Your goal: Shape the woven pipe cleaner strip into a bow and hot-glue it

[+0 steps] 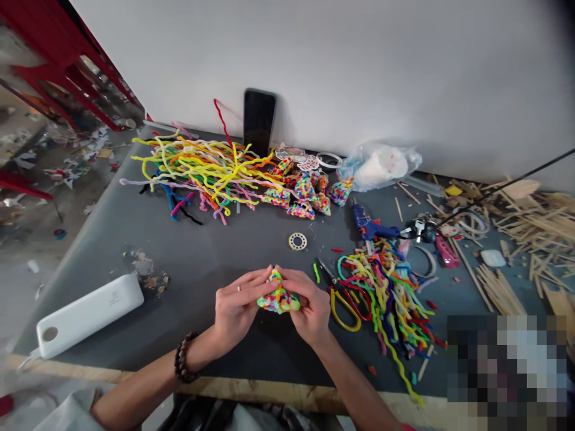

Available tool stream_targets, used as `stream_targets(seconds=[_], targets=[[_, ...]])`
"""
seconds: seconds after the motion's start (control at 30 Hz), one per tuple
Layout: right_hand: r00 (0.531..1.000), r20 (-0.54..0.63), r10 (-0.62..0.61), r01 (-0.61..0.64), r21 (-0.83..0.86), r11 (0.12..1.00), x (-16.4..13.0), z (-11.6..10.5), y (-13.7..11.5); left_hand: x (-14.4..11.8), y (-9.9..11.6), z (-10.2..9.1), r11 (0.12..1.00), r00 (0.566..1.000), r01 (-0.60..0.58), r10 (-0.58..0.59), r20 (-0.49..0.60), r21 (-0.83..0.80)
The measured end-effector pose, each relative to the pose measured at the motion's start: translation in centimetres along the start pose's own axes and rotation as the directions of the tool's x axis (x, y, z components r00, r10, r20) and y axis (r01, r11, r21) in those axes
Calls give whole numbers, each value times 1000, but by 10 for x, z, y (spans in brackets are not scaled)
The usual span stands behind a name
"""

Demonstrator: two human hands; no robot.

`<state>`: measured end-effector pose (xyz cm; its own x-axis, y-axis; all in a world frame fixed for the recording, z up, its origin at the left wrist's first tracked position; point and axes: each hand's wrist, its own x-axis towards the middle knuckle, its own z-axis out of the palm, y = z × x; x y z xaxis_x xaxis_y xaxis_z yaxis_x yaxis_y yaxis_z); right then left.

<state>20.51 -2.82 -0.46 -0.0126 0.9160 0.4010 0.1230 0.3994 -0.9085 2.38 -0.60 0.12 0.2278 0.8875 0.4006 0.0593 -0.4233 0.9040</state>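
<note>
Both hands, the left hand [234,310] and the right hand [309,308], close their fingers around a multicoloured pipe-cleaner triangle [278,297] above the grey desk [215,251], near yellow-handled scissors [341,302].

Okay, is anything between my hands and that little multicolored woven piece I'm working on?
Nothing visible. The left hand and right hand both already grip the multicolored woven piece directly, just above the dark table. The scissors lie off to the right, apart from it.

Glue gun [369,226], scissors [342,299], phone [259,120]
</note>
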Motion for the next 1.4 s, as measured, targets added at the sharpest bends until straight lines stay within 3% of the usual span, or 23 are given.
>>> stream_targets(seconds=[0.07,0.13,0.2,0.37,0.47,0.63,0.9,1.1,1.23,1.4], targets=[[993,-42,114,-114,15,993,1,2,-2,2,1,2,987,987,150,-153,-49,-63],[959,-106,262,-259,45,965,1,4,-4,3,3,4,945,943,294,-311,-121,-143],[929,-139,342,-339,48,940,2,4,-5,4,3,5,913,908,363,-392,-152,-185],[943,-54,328,-328,3,945,7,-5,-4,7,-1,3,894,915,380,-401,-47,-235],[928,9,372,-370,118,922,9,-7,-3,6,-4,3,857,893,421,-449,-30,-299],[920,-29,390,-370,257,893,8,2,-4,4,-4,6,791,869,457,-495,12,-406],[936,-51,348,-338,145,930,6,5,-8,2,-1,8,773,850,474,-527,-11,-422],[941,51,336,-338,239,910,9,2,-9,4,-1,7,773,851,439,-521,-64,-459],[915,62,400,-402,246,882,9,2,-11,3,-2,6,801,868,410,-489,-82,-437],[915,104,390,-403,293,867,9,1,-13,2,-4,5,824,872,411,-480,-96,-390]])
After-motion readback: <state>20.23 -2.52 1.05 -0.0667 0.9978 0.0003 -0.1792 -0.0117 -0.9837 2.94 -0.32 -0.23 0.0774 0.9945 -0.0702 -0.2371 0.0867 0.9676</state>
